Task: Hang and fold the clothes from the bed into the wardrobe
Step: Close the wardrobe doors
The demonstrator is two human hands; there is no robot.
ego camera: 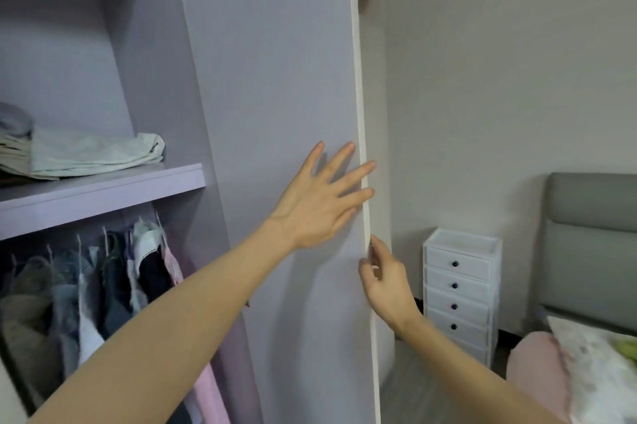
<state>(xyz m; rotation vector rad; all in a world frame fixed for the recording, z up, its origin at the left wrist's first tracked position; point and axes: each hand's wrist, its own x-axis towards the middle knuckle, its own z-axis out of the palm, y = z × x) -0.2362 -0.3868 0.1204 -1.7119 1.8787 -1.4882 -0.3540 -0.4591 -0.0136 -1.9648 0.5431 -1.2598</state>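
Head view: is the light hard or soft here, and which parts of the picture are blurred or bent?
Head view: the light is soft and even, with only a faint shadow under the left hand on the wardrobe door. The door's edge bows from wide-angle distortion. The hanging clothes and the pillow look smeared. The right hand at the door's edge is fairly sharp. No glare.

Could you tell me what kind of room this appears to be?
Most likely a bedroom: an open wardrobe with clothes hanging inside, a bed with a padded grey headboard, and a small white drawer unit by the wall.
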